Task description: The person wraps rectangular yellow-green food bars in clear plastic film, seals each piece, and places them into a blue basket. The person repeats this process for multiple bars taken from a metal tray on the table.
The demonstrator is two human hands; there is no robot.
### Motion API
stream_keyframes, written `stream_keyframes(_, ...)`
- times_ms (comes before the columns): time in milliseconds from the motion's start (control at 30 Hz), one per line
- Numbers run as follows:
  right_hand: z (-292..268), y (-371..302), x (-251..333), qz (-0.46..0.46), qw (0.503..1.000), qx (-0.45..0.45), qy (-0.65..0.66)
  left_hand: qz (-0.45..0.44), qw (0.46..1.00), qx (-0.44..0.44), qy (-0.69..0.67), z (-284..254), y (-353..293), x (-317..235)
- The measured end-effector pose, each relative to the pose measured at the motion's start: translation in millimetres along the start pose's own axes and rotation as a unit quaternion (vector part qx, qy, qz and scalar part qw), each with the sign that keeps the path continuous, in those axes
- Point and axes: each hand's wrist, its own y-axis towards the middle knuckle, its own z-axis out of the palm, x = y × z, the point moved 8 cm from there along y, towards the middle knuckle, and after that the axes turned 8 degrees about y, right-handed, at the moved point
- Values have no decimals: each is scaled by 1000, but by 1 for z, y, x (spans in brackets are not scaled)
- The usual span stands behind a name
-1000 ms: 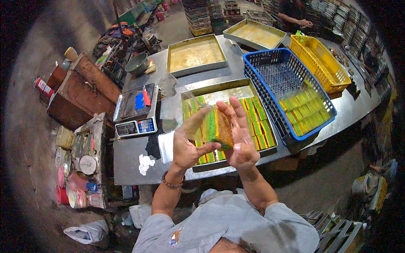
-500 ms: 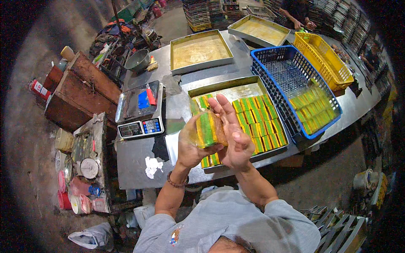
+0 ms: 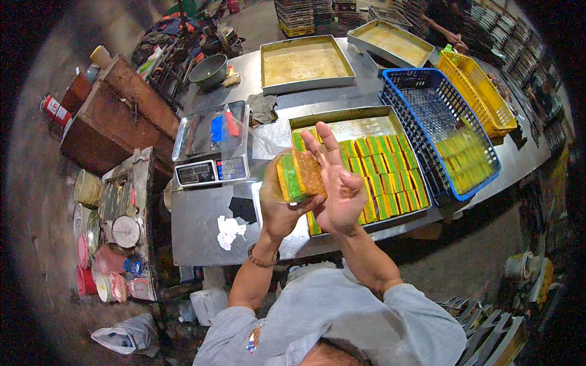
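Above the front of a metal tray point(image 3: 398, 110) my left hand point(image 3: 276, 213) grips a layered cake block point(image 3: 293, 178) from the left, with green and yellow bands and a brown side. A clear plastic film point(image 3: 266, 145) trails off the block's upper left. Beside its right face is my right hand point(image 3: 340, 196), palm up, with fingers stretched out and apart; whether it touches the block I cannot tell. Rows of similar striped cake slices point(image 3: 387, 174) fill much of the tray, partly covered by my hands.
At the tray's right stands a blue crate point(image 3: 389, 74) with wrapped cakes, then a yellow crate point(image 3: 488, 107). A digital scale point(image 3: 230, 169) bearing a blue and red tool sits left. Two shallow trays point(image 3: 305, 56) point(image 3: 390, 43) lie behind. Another person's hand point(image 3: 455, 41) shows far right.
The cake block has turned, so more of its brown side faces up, and film now stretches from its upper left. The table has shifted slightly right and up in view.
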Motion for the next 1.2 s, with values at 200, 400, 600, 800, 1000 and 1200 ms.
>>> stream_keyframes(200, 4, -3, -14, 19, 1000, -18, 14, 46, 999, 7, 7, -17, -3, -6)
stream_keyframes(400, -5, -8, -27, 54, 997, -44, 35, 7, 997, 71, 26, -16, -9, 12)
stream_keyframes(600, -14, -19, -13, 35, 999, -24, 31, 32, 983, 1, -181, -15, -10, 0)
stream_keyframes(800, 2, -23, -6, 37, 999, -29, -20, 62, 990, 4, -128, -7, -16, -1)
stream_keyframes(1000, 9, -17, -15, 16, 997, -37, -59, 41, 997, 7, -63, -10, -20, 8)
stream_keyframes(1200, 19, -5, -32, -13, 995, -41, -86, 73, 961, -68, -258, -40, -16, 5)
